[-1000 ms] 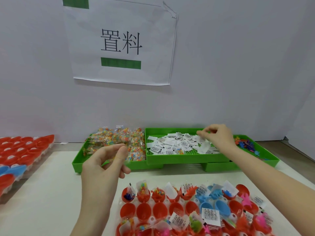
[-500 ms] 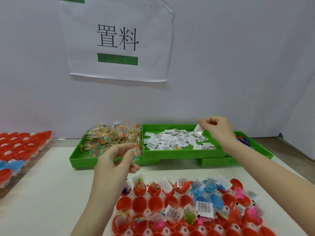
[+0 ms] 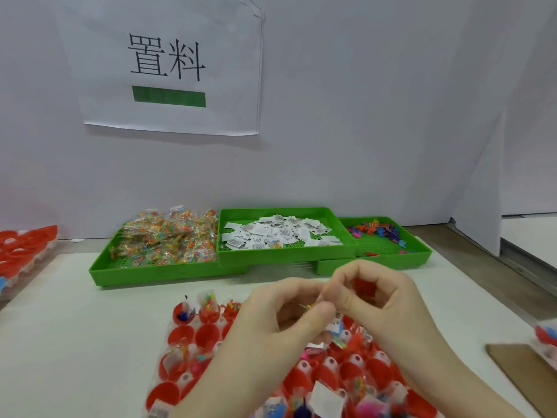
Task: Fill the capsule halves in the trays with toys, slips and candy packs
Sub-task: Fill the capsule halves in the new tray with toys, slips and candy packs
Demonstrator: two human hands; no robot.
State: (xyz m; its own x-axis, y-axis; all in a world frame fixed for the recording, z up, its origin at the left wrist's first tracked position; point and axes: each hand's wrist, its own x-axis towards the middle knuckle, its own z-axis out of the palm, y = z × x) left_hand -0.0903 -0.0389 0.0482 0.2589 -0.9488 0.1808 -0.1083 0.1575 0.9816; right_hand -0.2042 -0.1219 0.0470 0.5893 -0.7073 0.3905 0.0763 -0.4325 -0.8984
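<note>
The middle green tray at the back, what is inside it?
The middle green plastic tray holds a loose heap of small white printed paper slips and one candy pack among them. The slips cover most of its perforated floor.

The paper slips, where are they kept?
The slips lie in the middle green tray by the wall, between the candy packs and toys.

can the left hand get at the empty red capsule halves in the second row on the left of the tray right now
Probably yes. The two empty red capsule halves lie open and uncovered just left of the left hand, with nothing over them. But that hand's fingers are pinched together with the right hand on something small, so it must free up first.
</note>
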